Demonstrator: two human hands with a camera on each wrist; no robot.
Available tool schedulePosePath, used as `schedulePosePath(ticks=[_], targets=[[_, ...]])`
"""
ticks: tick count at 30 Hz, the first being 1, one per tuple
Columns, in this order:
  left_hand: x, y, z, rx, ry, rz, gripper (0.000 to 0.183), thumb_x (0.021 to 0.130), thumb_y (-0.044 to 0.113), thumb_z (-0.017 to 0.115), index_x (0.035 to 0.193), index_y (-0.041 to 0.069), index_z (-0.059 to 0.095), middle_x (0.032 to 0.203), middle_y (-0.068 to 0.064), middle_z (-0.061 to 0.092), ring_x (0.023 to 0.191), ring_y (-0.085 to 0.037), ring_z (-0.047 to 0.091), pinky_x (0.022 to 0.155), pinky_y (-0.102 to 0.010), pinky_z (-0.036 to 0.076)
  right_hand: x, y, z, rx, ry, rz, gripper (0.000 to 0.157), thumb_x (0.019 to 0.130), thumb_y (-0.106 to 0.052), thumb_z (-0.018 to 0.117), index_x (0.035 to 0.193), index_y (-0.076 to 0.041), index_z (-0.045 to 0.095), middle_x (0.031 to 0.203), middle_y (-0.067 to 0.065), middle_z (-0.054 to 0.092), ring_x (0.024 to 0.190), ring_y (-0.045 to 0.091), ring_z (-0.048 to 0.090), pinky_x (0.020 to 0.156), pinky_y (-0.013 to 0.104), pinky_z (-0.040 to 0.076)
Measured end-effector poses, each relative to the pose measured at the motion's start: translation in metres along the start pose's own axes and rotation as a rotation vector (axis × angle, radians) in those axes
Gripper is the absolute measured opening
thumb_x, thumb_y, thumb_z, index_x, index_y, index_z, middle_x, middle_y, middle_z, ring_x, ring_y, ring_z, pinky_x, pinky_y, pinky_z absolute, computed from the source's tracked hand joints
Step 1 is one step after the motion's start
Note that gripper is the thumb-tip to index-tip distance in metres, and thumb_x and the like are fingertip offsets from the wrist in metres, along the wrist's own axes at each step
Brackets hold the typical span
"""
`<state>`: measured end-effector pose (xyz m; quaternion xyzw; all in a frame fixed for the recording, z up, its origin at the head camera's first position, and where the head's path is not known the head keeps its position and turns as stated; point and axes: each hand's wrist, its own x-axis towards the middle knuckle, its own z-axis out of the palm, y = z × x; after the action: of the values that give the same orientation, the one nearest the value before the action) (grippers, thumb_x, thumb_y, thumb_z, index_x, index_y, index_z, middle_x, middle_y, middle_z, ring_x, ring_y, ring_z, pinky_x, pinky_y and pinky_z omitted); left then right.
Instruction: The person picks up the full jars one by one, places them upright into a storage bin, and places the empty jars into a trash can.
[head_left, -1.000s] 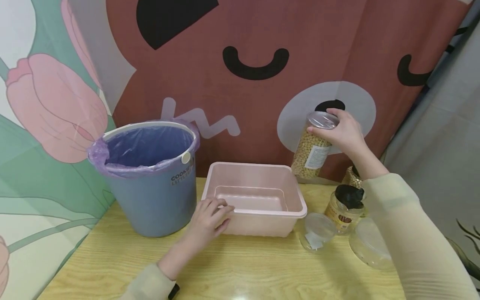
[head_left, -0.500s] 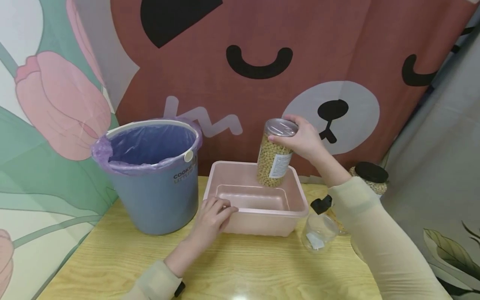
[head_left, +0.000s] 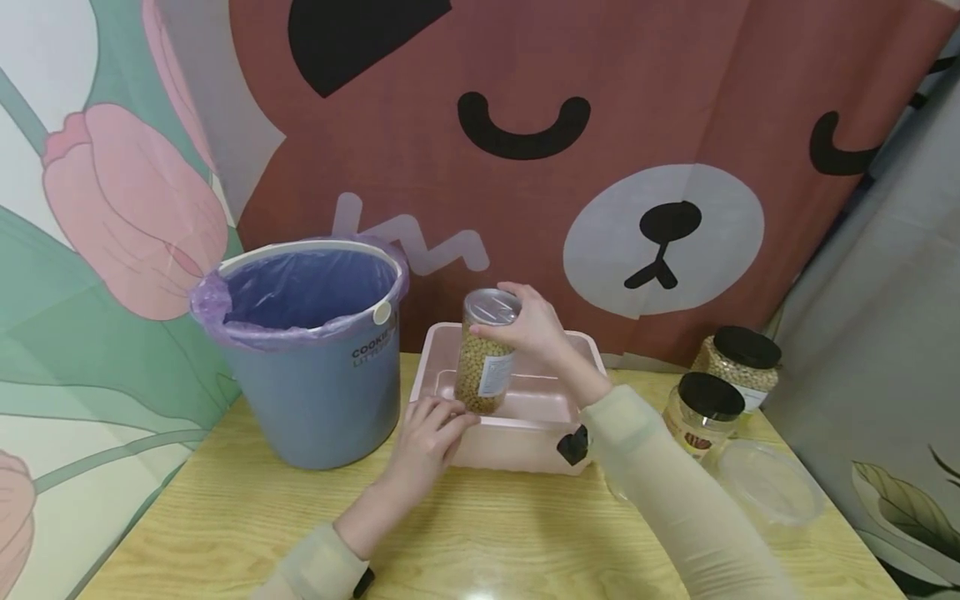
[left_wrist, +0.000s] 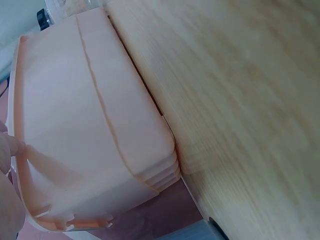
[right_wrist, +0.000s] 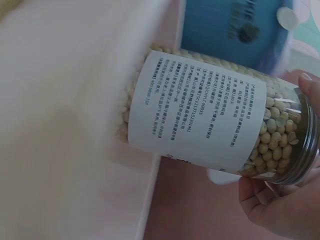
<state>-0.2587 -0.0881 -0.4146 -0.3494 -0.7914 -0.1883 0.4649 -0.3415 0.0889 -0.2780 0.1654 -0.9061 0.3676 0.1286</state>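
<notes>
Jar of pale beans (head_left: 477, 365) is gripped near its silver-coloured lid by the right hand (head_left: 531, 327), thumb and fingers wrapped round the top. Jar is held close to upright, lower part inside the pink bin (head_left: 517, 446); whether the bin floor is touched cannot be told. Front rim of the bin is pinched by the left hand (head_left: 431, 429), near the left corner. Blue bucket (head_left: 322, 400), lined with a purple bag (head_left: 206, 304), is placed just left of the bin on the wooden table (head_left: 487, 542). Two black-lidded jars (head_left: 738, 367) and a clear container (head_left: 772, 483) are seen at right, beyond the right sleeve (head_left: 675, 500).
</notes>
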Motion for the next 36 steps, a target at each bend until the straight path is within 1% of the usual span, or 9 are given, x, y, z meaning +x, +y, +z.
schedulePosePath(ticks=[2, 5, 9, 15, 20, 24, 28, 33, 36], targets=[[0.0, 0.001, 0.001, -0.002, 0.006, -0.001, 0.018, 0.074, 0.011, 0.066, 0.091, 0.017, 0.067, 0.092, 0.001, 0.061, 0.087, -0.018, 0.052, 0.075, -0.035, 0.037, -0.001, 0.004, 0.013, 0.008, 0.007, -0.003, 0.088, 0.056, -0.056, 0.073, 0.129, -0.017, 0.043, 0.127, 0.004, 0.047, 0.11, 0.023, 0.048, 0.088, 0.04, 0.041], [0.0, 0.001, 0.002, -0.002, 0.013, -0.004, 0.018, 0.074, 0.01, 0.066, 0.09, 0.017, 0.067, 0.092, 0.0, 0.061, 0.087, -0.018, 0.052, 0.075, -0.036, 0.037, -0.004, 0.01, 0.03, 0.057, -0.008, -0.004, 0.087, 0.057, -0.052, 0.075, 0.129, -0.016, 0.042, 0.127, 0.005, 0.046, 0.111, 0.023, 0.046, 0.089, 0.04, 0.04], [0.001, 0.002, 0.003, 0.001, 0.009, -0.012, 0.019, 0.074, 0.011, 0.067, 0.092, 0.018, 0.067, 0.093, 0.001, 0.061, 0.088, -0.018, 0.052, 0.076, -0.035, 0.036, -0.006, 0.017, 0.046, 0.129, -0.043, 0.0, 0.088, 0.058, -0.046, 0.077, 0.13, -0.012, 0.04, 0.127, 0.007, 0.044, 0.111, 0.022, 0.045, 0.09, 0.04, 0.04], [0.001, 0.003, 0.004, 0.007, 0.0, -0.014, 0.019, 0.075, 0.01, 0.065, 0.092, 0.018, 0.068, 0.093, 0.002, 0.061, 0.089, -0.018, 0.051, 0.076, -0.036, 0.037, -0.008, 0.022, 0.063, 0.107, -0.076, -0.001, 0.09, 0.057, -0.043, 0.079, 0.13, -0.009, 0.04, 0.127, 0.01, 0.044, 0.11, 0.023, 0.047, 0.092, 0.039, 0.04], [0.0, 0.004, 0.004, 0.004, -0.007, -0.022, 0.018, 0.076, 0.01, 0.065, 0.092, 0.018, 0.068, 0.093, 0.0, 0.061, 0.09, -0.019, 0.051, 0.077, -0.037, 0.037, -0.011, 0.026, 0.072, 0.051, -0.071, -0.038, 0.09, 0.056, -0.041, 0.08, 0.13, -0.007, 0.041, 0.125, 0.01, 0.046, 0.109, 0.024, 0.048, 0.091, 0.038, 0.04], [-0.001, 0.003, 0.004, 0.004, -0.008, -0.027, 0.02, 0.075, 0.011, 0.065, 0.093, 0.018, 0.067, 0.095, 0.001, 0.061, 0.092, -0.019, 0.051, 0.079, -0.038, 0.037, -0.012, 0.028, 0.074, 0.009, -0.061, -0.049, 0.09, 0.056, -0.043, 0.079, 0.13, -0.008, 0.041, 0.129, 0.01, 0.045, 0.112, 0.025, 0.047, 0.092, 0.039, 0.039], [-0.003, 0.003, 0.003, -0.001, -0.004, -0.034, 0.02, 0.075, 0.011, 0.065, 0.093, 0.019, 0.067, 0.096, 0.002, 0.06, 0.093, -0.018, 0.051, 0.08, -0.038, 0.037, -0.012, 0.028, 0.07, 0.008, -0.114, -0.055, 0.092, 0.059, -0.042, 0.078, 0.133, -0.008, 0.036, 0.133, 0.011, 0.039, 0.117, 0.026, 0.044, 0.095, 0.04, 0.037], [-0.004, 0.001, 0.003, -0.023, 0.005, -0.036, 0.02, 0.076, 0.01, 0.064, 0.094, 0.018, 0.067, 0.096, 0.001, 0.061, 0.092, -0.019, 0.051, 0.08, -0.039, 0.036, -0.011, 0.02, 0.05, 0.068, -0.183, -0.074, 0.091, 0.063, -0.039, 0.077, 0.137, -0.011, 0.031, 0.137, 0.008, 0.035, 0.122, 0.025, 0.04, 0.096, 0.04, 0.037], [-0.004, 0.0, 0.003, -0.039, 0.01, -0.038, 0.02, 0.076, 0.009, 0.064, 0.093, 0.017, 0.067, 0.095, 0.0, 0.062, 0.091, -0.019, 0.051, 0.079, -0.039, 0.036, -0.01, 0.015, 0.033, 0.097, -0.175, -0.081, 0.088, 0.064, -0.041, 0.076, 0.136, -0.014, 0.033, 0.135, 0.005, 0.038, 0.121, 0.025, 0.04, 0.095, 0.04, 0.038]])
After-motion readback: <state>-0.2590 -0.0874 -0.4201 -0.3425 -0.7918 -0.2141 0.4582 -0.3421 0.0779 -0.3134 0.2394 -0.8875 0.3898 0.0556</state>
